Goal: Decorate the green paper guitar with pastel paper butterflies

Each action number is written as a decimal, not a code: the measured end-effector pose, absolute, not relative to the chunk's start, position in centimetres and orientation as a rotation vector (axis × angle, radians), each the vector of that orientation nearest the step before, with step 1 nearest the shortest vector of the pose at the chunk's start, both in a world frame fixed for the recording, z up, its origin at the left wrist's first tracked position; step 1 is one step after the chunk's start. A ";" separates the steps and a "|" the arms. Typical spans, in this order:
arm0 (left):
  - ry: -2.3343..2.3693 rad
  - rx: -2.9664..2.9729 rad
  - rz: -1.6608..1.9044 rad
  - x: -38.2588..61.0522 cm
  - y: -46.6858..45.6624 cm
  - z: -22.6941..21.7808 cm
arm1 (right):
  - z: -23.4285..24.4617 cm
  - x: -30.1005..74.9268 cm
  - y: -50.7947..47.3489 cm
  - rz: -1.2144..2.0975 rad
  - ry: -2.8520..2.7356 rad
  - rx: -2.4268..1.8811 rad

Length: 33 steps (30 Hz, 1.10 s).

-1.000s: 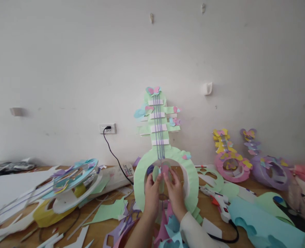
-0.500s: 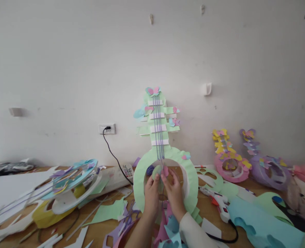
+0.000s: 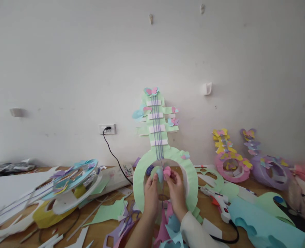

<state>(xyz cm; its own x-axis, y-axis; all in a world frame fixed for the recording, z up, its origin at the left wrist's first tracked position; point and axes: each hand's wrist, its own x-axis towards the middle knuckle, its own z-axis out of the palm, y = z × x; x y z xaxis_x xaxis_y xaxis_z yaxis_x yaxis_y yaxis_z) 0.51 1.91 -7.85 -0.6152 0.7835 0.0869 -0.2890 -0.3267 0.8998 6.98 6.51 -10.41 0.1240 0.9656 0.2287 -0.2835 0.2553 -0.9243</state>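
A light green paper guitar [image 3: 142,174] stands upright against the wall, with purple strings [image 3: 156,125] down its neck and small paper butterflies stuck on it. In front of its round opening, my left hand [image 3: 151,193] pinches a rounded paper cutout [image 3: 159,173] in light green and blue. My right hand [image 3: 176,191] grips a pink paper cutout [image 3: 167,171] between thumb and fingers, just right of the other piece. A ball of purple yarn [image 3: 150,169] shows behind my left fingers.
On the right lies a hot glue gun [image 3: 221,205] with a black cord. Behind it stand a pink and yellow paper guitar [image 3: 231,175] and a purple one [image 3: 258,177]. Paper scraps [image 3: 108,212] cover the table, and a blue paper guitar [image 3: 90,172] lies left.
My right hand has moved slightly right with the pink cutout, apart from my left hand. The blue part of the left-hand cutout now shows. The guitar's top leans slightly further left.
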 end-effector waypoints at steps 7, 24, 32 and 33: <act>1.176 0.667 1.987 0.5 2.0 -7.8 | -10.1 7.0 6.3 1.112 -1.083 -0.848; 1.174 0.669 1.955 0.4 2.4 -8.4 | -10.6 6.6 6.6 1.145 -1.062 -0.850; 1.243 0.692 1.933 0.1 2.4 -9.1 | -11.3 6.2 6.9 1.190 -1.018 -0.755; 1.262 0.688 1.929 0.1 2.4 -9.2 | -11.3 6.2 6.9 1.186 -1.014 -0.744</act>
<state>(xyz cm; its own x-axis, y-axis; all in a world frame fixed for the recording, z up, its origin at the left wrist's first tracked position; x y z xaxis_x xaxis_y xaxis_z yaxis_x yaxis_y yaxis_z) 0.06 2.44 -9.17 -0.5988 0.7995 0.0474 -0.2771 -0.2623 0.9243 6.20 6.90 -11.32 0.0570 0.9697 0.2376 -0.3851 0.2409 -0.8908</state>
